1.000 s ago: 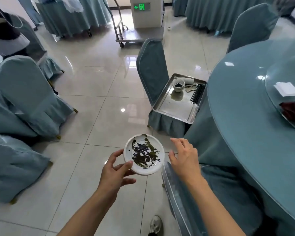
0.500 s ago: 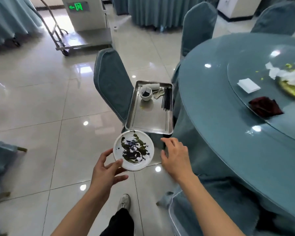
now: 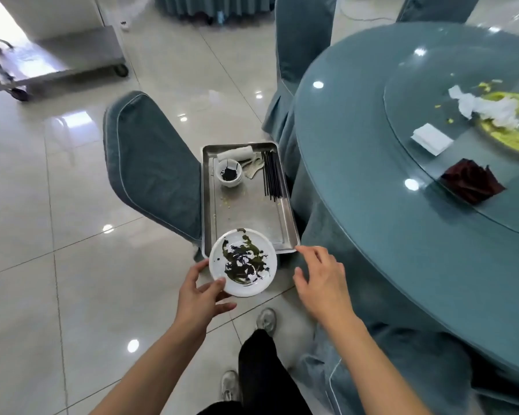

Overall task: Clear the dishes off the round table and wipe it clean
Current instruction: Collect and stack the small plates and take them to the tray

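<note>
1. Tray (image 3: 210, 205) near half bare; open from above.
2. Tray far end taken: cup (image 3: 229, 172), rolled towel (image 3: 235, 151), chopsticks (image 3: 271, 175).
3. Chair back (image 3: 150, 163) closes the left side.
4. Round table (image 3: 372, 205) drape closes the right.

tray (image 3: 210, 205) on chair (image 3: 150, 163), left of table (image 3: 372, 235)

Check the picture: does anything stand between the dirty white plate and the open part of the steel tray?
Nothing visible does. The left hand holds the sauce-smeared white plate at the rectangular steel tray's near edge. The small white bowl and black chopsticks lie at its far end.
</note>
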Action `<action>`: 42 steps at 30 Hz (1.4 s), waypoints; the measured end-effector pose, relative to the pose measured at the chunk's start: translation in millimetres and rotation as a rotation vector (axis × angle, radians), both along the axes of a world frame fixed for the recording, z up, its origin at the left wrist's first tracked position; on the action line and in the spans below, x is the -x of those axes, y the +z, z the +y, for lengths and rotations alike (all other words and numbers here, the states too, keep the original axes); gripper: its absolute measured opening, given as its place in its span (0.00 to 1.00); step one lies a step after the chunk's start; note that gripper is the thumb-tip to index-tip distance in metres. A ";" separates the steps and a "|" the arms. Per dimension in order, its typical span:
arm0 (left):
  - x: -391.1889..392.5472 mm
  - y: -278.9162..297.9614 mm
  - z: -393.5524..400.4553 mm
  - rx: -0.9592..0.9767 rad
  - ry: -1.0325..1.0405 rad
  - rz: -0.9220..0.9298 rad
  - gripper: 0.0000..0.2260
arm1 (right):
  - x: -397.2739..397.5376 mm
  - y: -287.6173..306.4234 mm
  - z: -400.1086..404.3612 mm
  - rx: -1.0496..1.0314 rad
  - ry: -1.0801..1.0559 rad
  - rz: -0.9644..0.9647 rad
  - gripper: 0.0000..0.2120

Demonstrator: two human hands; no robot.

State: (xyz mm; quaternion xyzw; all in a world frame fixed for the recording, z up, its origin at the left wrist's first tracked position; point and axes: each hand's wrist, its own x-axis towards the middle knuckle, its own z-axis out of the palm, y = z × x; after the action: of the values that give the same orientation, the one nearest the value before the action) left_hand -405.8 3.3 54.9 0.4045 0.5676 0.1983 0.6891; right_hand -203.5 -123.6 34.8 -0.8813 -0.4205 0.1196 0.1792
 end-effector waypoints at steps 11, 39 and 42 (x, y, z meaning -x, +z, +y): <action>-96.5 -118.7 125.1 0.064 -0.026 0.146 0.18 | -74.2 -102.7 120.6 0.115 0.053 0.101 0.20; -239.0 -379.8 332.2 0.010 -0.248 0.469 0.27 | -162.6 -286.3 289.6 0.172 0.003 0.254 0.22; -233.6 -353.2 335.3 -0.133 -0.412 0.554 0.25 | -164.2 -274.8 291.5 0.184 0.011 0.228 0.22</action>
State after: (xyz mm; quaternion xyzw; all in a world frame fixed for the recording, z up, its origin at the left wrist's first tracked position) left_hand -172.3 338.6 -298.3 0.5929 0.6255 -0.0258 0.5065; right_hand -39.3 167.9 -240.0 -0.8725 -0.3893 0.2580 0.1436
